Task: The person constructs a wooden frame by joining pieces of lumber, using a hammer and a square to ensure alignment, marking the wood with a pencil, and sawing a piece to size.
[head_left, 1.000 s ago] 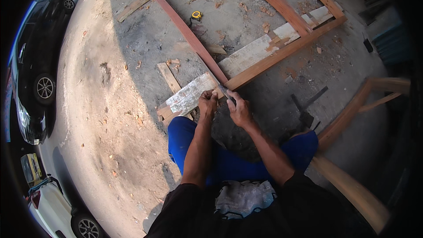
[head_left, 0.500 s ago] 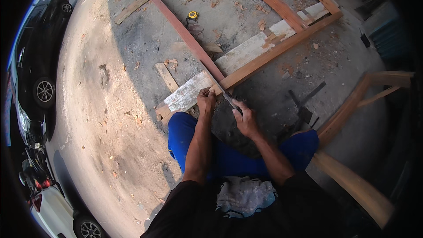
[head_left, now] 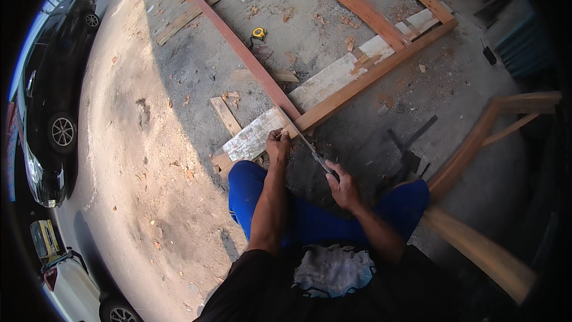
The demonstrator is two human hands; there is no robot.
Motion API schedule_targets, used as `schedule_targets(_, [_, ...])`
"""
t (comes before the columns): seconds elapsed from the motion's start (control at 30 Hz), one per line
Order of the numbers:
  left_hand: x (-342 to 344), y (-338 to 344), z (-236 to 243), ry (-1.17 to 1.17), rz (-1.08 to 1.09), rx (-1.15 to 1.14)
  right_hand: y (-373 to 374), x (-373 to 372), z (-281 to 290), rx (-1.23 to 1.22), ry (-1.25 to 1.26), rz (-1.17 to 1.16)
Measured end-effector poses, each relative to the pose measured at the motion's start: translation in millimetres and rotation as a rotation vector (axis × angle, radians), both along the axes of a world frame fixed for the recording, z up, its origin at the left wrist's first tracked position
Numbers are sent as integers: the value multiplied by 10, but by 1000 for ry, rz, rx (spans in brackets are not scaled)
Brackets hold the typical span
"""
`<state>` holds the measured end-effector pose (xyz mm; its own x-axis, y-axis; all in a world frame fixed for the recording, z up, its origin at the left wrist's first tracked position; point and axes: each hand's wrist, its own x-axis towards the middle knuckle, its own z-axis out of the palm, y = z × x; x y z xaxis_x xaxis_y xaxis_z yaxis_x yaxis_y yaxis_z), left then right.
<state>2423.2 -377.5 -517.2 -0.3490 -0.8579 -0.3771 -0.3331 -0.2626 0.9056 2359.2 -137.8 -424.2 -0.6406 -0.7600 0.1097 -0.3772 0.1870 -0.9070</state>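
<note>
Change: my right hand [head_left: 344,186] has drawn back toward my knees since a second ago; the left hand [head_left: 277,145] stays.
Grip: both fists clamped on the saw [head_left: 310,146].
Saw: thin metal blade, at the frame [head_left: 351,86] corner.
Frame: reddish planed timber on a pale board [head_left: 253,138].
Ground: rough concrete, chips.

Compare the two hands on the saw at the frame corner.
The left hand sits farther forward, pressed down by the saw's blade tip at the corner of the wooden frame; the right hand is nearer the body, closed around the handle of the hand saw. The left forearm runs nearly straight ahead; the right angles in from the side. Both are bare and on the same tool.
</note>
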Motion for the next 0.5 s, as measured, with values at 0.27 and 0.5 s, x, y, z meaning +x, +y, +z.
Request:
schedule_targets(0.27, [-328, 133, -67, -47, -120, -125, -870, -534, 71, -23, 150, -72])
schedule_targets(0.5, [-80, 68, -19, 117, 20, 75, 640, 56, 74, -14, 16, -5])
